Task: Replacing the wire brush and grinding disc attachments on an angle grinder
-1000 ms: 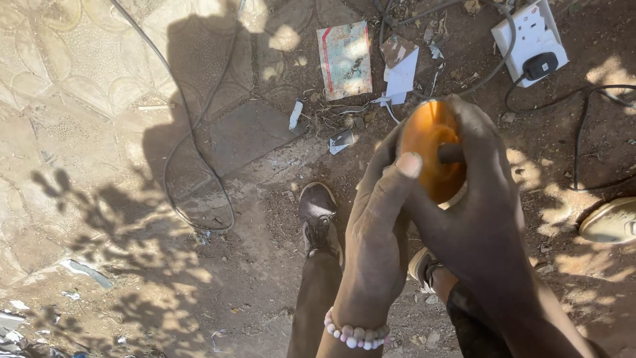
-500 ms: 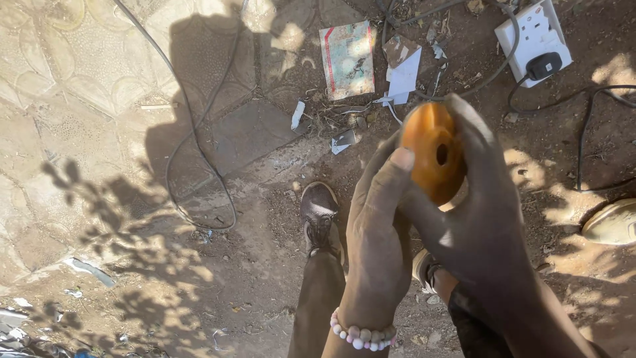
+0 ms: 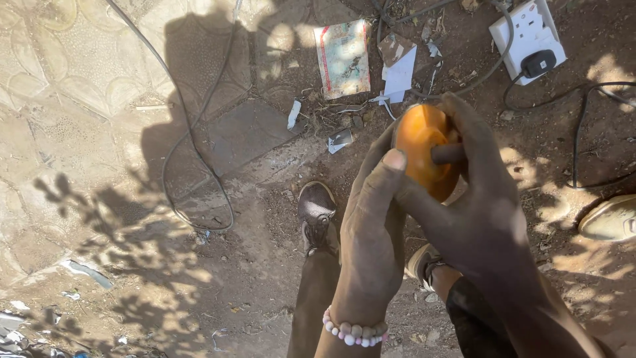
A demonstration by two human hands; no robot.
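Both my hands hold a round orange disc-shaped part (image 3: 424, 149) up in front of me, above the dirt ground. My left hand (image 3: 371, 232), with a bead bracelet on its wrist, grips the disc's left rim with the thumb on its face. My right hand (image 3: 480, 212) wraps around the right side, one finger lying across the disc's middle. The disc's back is hidden.
Below are my two legs and a grey shoe (image 3: 317, 212). A white power socket block (image 3: 527, 36) with a black plug lies top right, cables (image 3: 192, 146) trailing over the ground. Torn paper and a printed wrapper (image 3: 342, 58) lie near the top. Another shoe (image 3: 609, 219) at right edge.
The disc has turned in my hands, and a right-hand finger now lies across its centre. The hands stay in about the same place.
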